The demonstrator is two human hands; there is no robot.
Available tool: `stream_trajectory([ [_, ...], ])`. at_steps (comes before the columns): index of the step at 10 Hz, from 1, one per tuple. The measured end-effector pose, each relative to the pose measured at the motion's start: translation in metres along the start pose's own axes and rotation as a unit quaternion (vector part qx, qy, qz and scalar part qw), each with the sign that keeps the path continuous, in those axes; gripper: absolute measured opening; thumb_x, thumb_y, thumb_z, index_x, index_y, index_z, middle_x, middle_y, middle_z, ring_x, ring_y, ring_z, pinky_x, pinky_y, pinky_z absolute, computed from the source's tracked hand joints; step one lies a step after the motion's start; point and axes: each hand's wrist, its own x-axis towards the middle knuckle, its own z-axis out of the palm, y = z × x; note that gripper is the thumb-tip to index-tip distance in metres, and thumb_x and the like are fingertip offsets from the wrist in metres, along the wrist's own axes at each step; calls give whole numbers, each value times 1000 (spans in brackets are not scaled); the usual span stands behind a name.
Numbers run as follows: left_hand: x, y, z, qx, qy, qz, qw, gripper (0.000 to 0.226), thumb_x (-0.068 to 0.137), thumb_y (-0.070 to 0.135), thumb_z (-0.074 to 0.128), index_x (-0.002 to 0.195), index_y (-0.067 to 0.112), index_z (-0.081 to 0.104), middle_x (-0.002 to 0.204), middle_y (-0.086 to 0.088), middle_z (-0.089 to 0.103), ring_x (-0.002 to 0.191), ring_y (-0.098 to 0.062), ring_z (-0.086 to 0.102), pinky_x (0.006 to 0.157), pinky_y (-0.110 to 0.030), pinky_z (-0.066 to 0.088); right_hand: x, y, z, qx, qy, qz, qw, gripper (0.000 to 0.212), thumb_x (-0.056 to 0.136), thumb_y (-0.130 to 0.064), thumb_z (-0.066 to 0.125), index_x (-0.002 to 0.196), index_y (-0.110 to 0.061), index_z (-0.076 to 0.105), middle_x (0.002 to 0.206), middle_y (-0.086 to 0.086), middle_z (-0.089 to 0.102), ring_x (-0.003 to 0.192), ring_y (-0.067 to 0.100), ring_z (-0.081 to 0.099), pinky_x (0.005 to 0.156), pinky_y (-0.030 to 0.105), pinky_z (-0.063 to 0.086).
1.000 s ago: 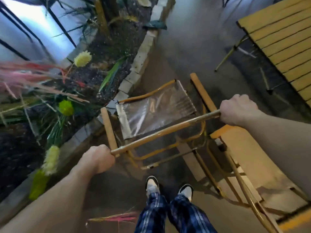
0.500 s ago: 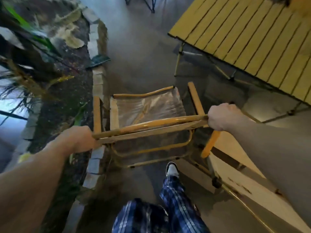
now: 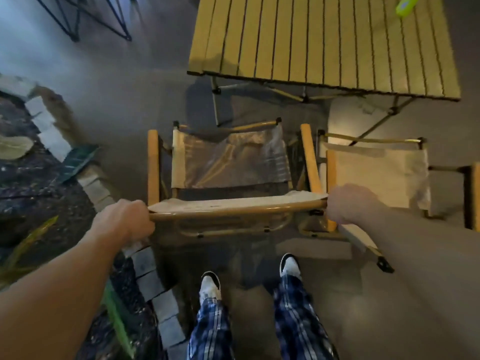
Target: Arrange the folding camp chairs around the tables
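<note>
Since a second ago the chair has swung from the stone-edged planting bed at the frame's left to face the slatted table at upper right, nearly placed. The left hand and right hand each grip an end of its top rail, which runs left to right. The seat points up-frame, close beside a second chair.

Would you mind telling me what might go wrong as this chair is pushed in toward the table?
1. The held chair sits tight against the second chair; their wooden armrests could catch or scrape.
2. The brick edging runs close to the left hand and the chair's left side; a leg might snag on it.
3. The table's crossed legs lie just ahead, so the chair front may strike them.
</note>
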Motion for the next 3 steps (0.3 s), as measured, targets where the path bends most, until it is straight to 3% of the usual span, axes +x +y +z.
stream_trajectory([
  [1,29,-14,19,23,-32,17,999,14,83,34,54,90,28,65,84,-1,62,76,-21,62,75,-39,57,-12,-21,32,32,-70,11,997,17,91,-25,48,79,-16,58,78,1,59,70,19,58,66,34,54],
  [2,48,-32,64,51,-101,28,993,21,87,33,49,104,26,61,88,-1,59,79,-22,61,76,-38,56,-25,-44,65,28,-97,1,995,13,92,-16,50,82,-15,59,77,1,59,75,22,61,75,37,57],
  [3,66,-52,99,63,-114,32,991,29,87,39,44,108,23,56,91,-2,60,76,-23,62,72,-37,58,-24,-60,76,41,-114,-9,993,11,92,-10,50,88,-17,59,77,1,55,76,24,59,75,39,56],
])
